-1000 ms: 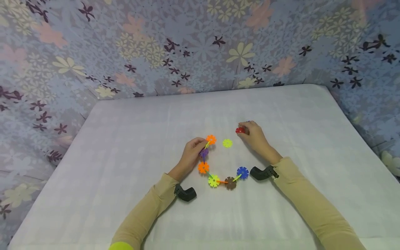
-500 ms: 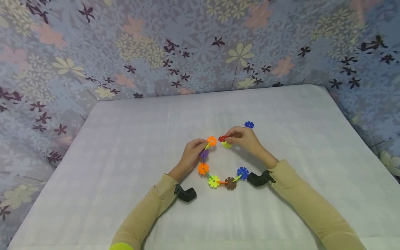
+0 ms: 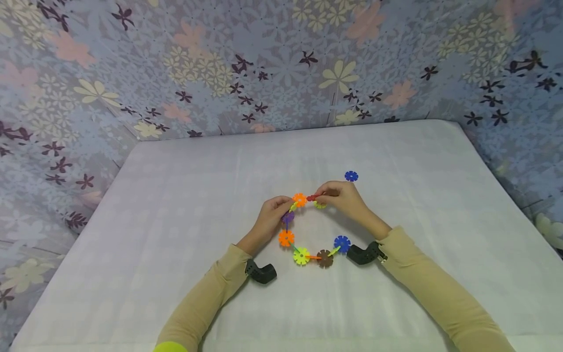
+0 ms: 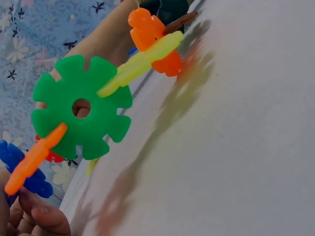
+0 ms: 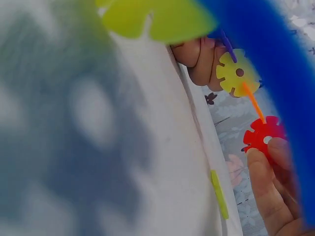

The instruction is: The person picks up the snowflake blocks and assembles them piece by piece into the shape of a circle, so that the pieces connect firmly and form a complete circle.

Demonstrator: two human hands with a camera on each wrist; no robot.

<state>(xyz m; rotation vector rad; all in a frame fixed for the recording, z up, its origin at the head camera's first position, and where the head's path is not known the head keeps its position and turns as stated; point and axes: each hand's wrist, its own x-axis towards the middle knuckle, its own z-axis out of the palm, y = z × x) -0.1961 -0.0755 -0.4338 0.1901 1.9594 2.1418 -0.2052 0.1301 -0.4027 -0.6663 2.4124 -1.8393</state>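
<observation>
A curved chain of slotted plastic discs lies between the hands in the head view. My left hand (image 3: 269,218) pinches its upper left part near a yellow disc (image 3: 293,207) and a purple disc (image 3: 288,217). My right hand (image 3: 345,198) pinches a red disc (image 3: 311,198) by its edge. In the right wrist view the red disc (image 5: 261,135) meets the edge of the orange disc (image 5: 253,102) at the chain's end. A blue disc (image 3: 342,243) forms the other end, beside the right wrist. The left wrist view shows a green disc (image 4: 106,125) joined to neighbouring discs.
A loose yellow-green disc (image 3: 320,205) lies under the right fingers, partly covered. Farther back is a loose blue disc (image 3: 351,176). Black camera mounts (image 3: 262,274) jut from both wrists. White cloth (image 3: 198,186) covers the table, and a flowered curtain stands behind it.
My right hand has moved left with the red disc, from the loose blue disc to the orange disc at the chain's end. My left hand has stayed nearly still.
</observation>
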